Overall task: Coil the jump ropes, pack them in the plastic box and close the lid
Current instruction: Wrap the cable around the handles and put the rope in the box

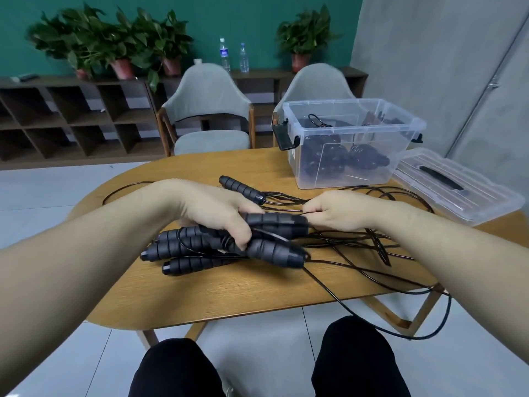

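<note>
Gripping bundle of black foam jump-rope handles (229, 245) mid-table, left hand (220, 213) curls round them. Right hand (340, 210) pinches thin black cord (303, 214) at handle end. Loose cords (372, 242) sprawl over wooden table (229, 293). Clear plastic box (347, 141), open, holds coiled ropes far right; lid (455, 184) lies beside it.

Even, diffuse indoor light, no hard shadows; soft shadow under the table (200, 299). Mild glare on the floor tiles (43, 196). Strong wide-angle bowing at edges, forearms stretched. Slightly soft overall, back plants (114, 38) a bit smeared.
</note>
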